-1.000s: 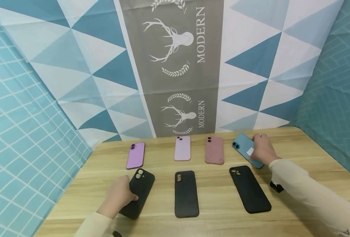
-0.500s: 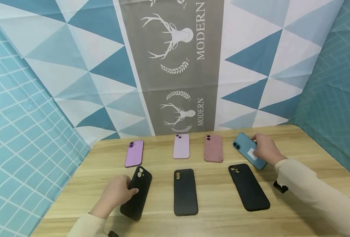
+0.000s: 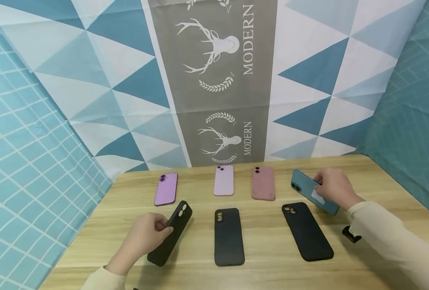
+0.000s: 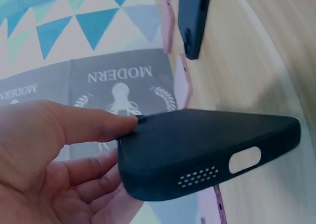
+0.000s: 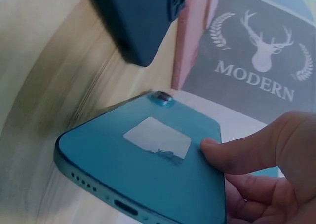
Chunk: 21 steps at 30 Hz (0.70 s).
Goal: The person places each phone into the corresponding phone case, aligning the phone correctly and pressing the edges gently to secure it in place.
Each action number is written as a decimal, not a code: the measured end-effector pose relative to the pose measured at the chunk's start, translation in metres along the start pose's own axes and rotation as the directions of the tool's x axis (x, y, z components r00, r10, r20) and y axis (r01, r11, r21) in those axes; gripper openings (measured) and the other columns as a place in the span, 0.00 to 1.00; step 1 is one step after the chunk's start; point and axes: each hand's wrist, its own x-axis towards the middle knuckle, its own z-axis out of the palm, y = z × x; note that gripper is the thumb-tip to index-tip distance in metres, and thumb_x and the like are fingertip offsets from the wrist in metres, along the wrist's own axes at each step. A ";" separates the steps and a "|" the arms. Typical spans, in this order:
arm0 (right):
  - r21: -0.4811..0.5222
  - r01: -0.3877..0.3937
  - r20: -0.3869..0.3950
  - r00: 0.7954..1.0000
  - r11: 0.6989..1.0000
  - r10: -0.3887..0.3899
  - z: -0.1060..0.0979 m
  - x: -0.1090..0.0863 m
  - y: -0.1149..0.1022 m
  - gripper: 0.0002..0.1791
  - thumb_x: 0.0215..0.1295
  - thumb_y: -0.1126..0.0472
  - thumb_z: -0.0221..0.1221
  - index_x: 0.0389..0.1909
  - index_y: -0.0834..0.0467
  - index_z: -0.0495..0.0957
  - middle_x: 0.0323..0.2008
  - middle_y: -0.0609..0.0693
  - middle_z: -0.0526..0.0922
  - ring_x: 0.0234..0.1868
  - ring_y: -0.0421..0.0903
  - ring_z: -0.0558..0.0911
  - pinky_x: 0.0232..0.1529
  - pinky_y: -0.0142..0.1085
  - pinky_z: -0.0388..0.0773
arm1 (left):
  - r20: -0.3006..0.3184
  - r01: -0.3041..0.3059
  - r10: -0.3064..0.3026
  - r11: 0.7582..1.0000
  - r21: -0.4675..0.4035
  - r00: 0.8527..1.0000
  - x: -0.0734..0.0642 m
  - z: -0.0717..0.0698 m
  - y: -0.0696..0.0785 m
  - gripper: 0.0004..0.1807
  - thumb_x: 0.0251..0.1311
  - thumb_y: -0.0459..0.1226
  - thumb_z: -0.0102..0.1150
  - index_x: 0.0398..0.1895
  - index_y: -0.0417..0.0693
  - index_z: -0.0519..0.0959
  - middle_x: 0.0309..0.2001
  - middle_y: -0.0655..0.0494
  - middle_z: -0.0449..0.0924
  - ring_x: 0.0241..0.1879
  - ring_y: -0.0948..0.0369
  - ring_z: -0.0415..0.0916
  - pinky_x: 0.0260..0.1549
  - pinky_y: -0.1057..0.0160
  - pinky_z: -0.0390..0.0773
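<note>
My left hand (image 3: 145,235) pinches a black phone case (image 3: 171,237) by its long edge, thumb on its back. That case is tilted up on its side; in the left wrist view its end (image 4: 207,169) shows a port cutout and speaker holes. At the back right, my right hand (image 3: 334,187) grips a blue phone (image 3: 309,189) by its far edge, tilting it up. A torn white sticker (image 5: 160,137) is on the phone's back, close to my thumb. Below this phone lies another black case (image 3: 307,231).
A third black case (image 3: 229,237) lies in the middle of the wooden table (image 3: 265,274). Along the back rest a purple phone (image 3: 166,189), a pale pink phone (image 3: 223,181) and a darker pink phone (image 3: 263,183). Patterned cloth (image 3: 232,92) hangs behind.
The left hand has tipped its black case up from lying nearly flat onto its side. The right hand has tilted the blue phone up and shifted it slightly right and nearer.
</note>
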 end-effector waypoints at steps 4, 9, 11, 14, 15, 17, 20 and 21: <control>0.008 0.006 -0.009 1.000 1.000 -0.006 -0.003 -0.011 -0.001 0.12 0.54 0.68 0.64 0.37 0.71 0.81 0.32 0.65 0.84 0.30 0.55 0.81 0.28 0.46 0.79 | -0.013 -0.014 0.014 0.999 -0.034 1.000 -0.003 -0.002 0.011 0.04 0.50 0.34 0.69 0.24 0.46 0.82 0.22 0.59 0.82 0.24 0.67 0.77 0.25 0.69 0.78; 0.027 0.049 -0.059 0.997 0.998 -0.047 -0.008 -0.017 -0.008 0.11 0.54 0.67 0.64 0.37 0.69 0.82 0.30 0.62 0.84 0.28 0.52 0.81 0.25 0.42 0.77 | -0.062 -0.039 0.033 0.996 -0.086 0.998 -0.002 -0.002 0.021 0.06 0.48 0.35 0.72 0.25 0.46 0.82 0.23 0.57 0.82 0.24 0.68 0.77 0.25 0.70 0.77; 0.027 0.062 -0.081 0.995 0.998 -0.059 -0.010 -0.019 -0.012 0.11 0.53 0.67 0.65 0.37 0.69 0.82 0.29 0.60 0.84 0.27 0.50 0.80 0.24 0.39 0.75 | -0.085 -0.053 0.044 0.992 -0.113 0.995 -0.001 -0.002 0.024 0.06 0.48 0.35 0.72 0.25 0.46 0.82 0.23 0.57 0.82 0.24 0.68 0.77 0.24 0.71 0.77; 0.031 0.081 -0.099 0.992 0.996 -0.077 -0.011 -0.022 -0.017 0.11 0.53 0.67 0.65 0.37 0.68 0.83 0.27 0.58 0.84 0.27 0.48 0.79 0.24 0.37 0.73 | -0.119 -0.081 0.065 0.987 -0.141 0.991 -0.001 -0.002 0.027 0.05 0.49 0.34 0.71 0.25 0.47 0.82 0.23 0.58 0.83 0.23 0.68 0.78 0.24 0.72 0.77; 0.036 0.088 -0.103 0.991 0.995 -0.084 -0.010 -0.023 -0.019 0.11 0.53 0.67 0.66 0.37 0.68 0.83 0.27 0.57 0.84 0.27 0.48 0.79 0.24 0.37 0.73 | -0.129 -0.089 0.071 0.985 -0.146 0.989 -0.001 -0.002 0.028 0.05 0.49 0.34 0.71 0.25 0.47 0.82 0.24 0.59 0.84 0.23 0.69 0.78 0.24 0.73 0.77; 0.046 0.100 -0.103 0.990 0.994 -0.094 -0.009 -0.027 -0.023 0.10 0.53 0.67 0.65 0.37 0.67 0.83 0.27 0.56 0.84 0.27 0.46 0.79 0.25 0.36 0.74 | -0.145 -0.103 0.081 0.983 -0.151 0.986 -0.002 -0.001 0.029 0.05 0.49 0.34 0.71 0.26 0.47 0.83 0.24 0.59 0.84 0.23 0.69 0.78 0.25 0.73 0.77; 0.066 0.114 -0.091 0.990 0.991 -0.108 -0.005 -0.033 -0.031 0.09 0.54 0.68 0.65 0.37 0.66 0.83 0.27 0.54 0.84 0.27 0.45 0.79 0.24 0.35 0.74 | -0.149 -0.120 0.095 0.979 -0.168 0.984 -0.004 -0.001 0.032 0.04 0.49 0.34 0.71 0.26 0.47 0.83 0.24 0.59 0.84 0.23 0.69 0.78 0.25 0.73 0.78; 0.069 0.119 -0.090 0.990 0.990 -0.113 -0.004 -0.035 -0.034 0.09 0.54 0.68 0.65 0.37 0.66 0.83 0.27 0.54 0.84 0.27 0.44 0.79 0.24 0.35 0.73 | -0.147 -0.124 0.098 0.977 -0.175 0.984 -0.005 -0.001 0.033 0.05 0.49 0.34 0.72 0.26 0.47 0.83 0.24 0.59 0.84 0.23 0.69 0.78 0.25 0.73 0.78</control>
